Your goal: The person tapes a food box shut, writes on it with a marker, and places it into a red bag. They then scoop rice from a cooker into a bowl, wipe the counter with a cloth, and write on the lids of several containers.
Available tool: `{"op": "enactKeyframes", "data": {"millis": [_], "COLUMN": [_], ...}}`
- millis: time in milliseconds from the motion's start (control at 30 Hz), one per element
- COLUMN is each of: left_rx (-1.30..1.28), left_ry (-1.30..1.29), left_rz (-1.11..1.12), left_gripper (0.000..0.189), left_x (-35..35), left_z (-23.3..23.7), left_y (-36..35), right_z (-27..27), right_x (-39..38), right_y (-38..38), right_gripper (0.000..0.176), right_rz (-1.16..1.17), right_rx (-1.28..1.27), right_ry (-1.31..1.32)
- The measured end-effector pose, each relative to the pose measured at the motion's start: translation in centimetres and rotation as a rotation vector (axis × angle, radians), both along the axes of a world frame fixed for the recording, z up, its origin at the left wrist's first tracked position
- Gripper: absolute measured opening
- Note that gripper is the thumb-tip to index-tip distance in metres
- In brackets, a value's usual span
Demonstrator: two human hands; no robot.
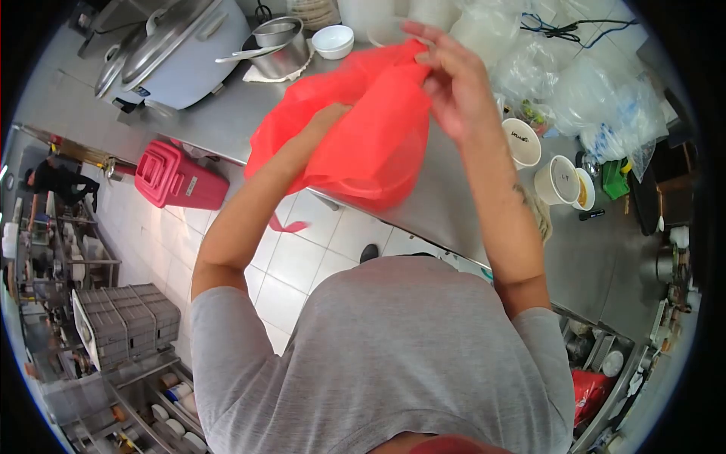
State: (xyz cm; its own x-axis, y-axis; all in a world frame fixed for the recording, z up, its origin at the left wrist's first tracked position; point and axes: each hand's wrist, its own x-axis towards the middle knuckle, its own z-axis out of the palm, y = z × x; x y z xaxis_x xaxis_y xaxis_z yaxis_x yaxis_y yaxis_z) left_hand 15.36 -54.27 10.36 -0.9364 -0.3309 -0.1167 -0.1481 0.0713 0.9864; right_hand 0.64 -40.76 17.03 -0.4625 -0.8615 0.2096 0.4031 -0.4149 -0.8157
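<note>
A thin red plastic bag (370,144) hangs in loose folds over the front edge of the steel counter. My right hand (452,87) grips its gathered top corner, thumb and fingers closed on the plastic while some fingers stick up. My left hand (327,122) reaches into the folds of the bag from the left; its fingers are hidden by the red plastic. Whether anything is inside the bag cannot be seen. Just right of my right wrist stands a white paper tub (522,144) with writing on its lid.
Large rice cookers (181,53), a metal pot (278,57) and white bowls (333,41) stand along the back left. At right are another tub (557,180), a marker (592,215) and clear plastic bags (597,98). A red bin (181,178) and grey crate (128,321) stand left; a person (60,181) is beyond.
</note>
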Motion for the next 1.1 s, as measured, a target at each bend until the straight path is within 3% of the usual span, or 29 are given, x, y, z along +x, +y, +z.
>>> {"op": "enactKeyframes", "data": {"millis": [67,133,333,400,433,467,567,667,733,767,800,867,933,967,1067,1100], "left_rx": [0.111,0.02,-0.591,-0.926,-1.148,-1.358,-0.446,-1.068,-1.053,-0.861,-0.89,-0.631,-0.635,-0.641,-0.551,-0.526], "left_ry": [0.021,0.009,0.003,-0.029,-0.274,-0.53,0.123,0.082,-0.141,-0.051,-0.006,-0.14,-0.075,-0.042,0.001,0.035], "left_rz": [-0.031,-0.045,0.067,0.108,0.089,0.071,0.046,0.66,0.856,0.731,0.922,0.99,1.064,1.077,0.953,0.888], "left_gripper": [0.035,0.034,0.03,0.03,0.031,0.034,0.033,0.057,0.074,0.083,0.082,0.082,0.07,0.064,0.037,0.031], "left_x": [-0.1,-0.3,0.3,1.6,2.6,3.7,9.7,12.5,11.7,10.3,7.8,7.3,7.1,7.2,10.1,11.1], "left_z": [-0.7,-2.3,-4.9,-1.7,3.8,6.5,5.9,1.7,-8.7,-15.4,-20.2,-13.7,-13.6,-13.7,-13.4,-13.5], "left_y": [0.2,-0.3,-6.3,-7.9,-6.6,-6.1,-9.2,-9.4,-11.5,-12.8,-10.6,-4.5,-3.8,-3.4,-3.0,-3.3], "right_z": [1.7,2.3,3.8,4.7,3.6,2.6,-0.6,-3.5,-5.2,-5.0,-4.3,-3.6,-2.8,-2.0,-2.0,-2.3], "right_x": [0.7,1.9,-0.6,-0.2,-1.3,-2.5,-3.9,-6.3,-8.0,-7.1,-6.3,-4.8,-0.8,2.5,8.5,9.0], "right_y": [-0.6,-0.3,0.8,1.0,1.5,2.0,4.8,7.1,8.0,7.7,7.6,5.8,3.7,3.0,2.6,3.0], "right_gripper": [0.034,0.034,0.04,0.038,0.04,0.042,0.047,0.048,0.046,0.045,0.044,0.039,0.034,0.026,0.024,0.024], "right_rz": [0.082,0.119,-0.038,-0.116,-0.088,-0.057,-0.244,-0.373,-0.391,-0.414,-0.437,-0.542,-0.726,-1.024,-1.249,-0.952], "right_rx": [-0.049,-0.013,-0.07,-0.081,-0.14,-0.199,-0.111,-0.059,-0.019,0.004,0.03,0.093,0.153,0.234,-0.106,-0.158], "right_ry": [0.01,0.002,0.085,0.034,-0.018,-0.069,-0.132,-0.225,-0.23,-0.145,-0.056,0.182,0.48,0.863,1.084,1.144]}}
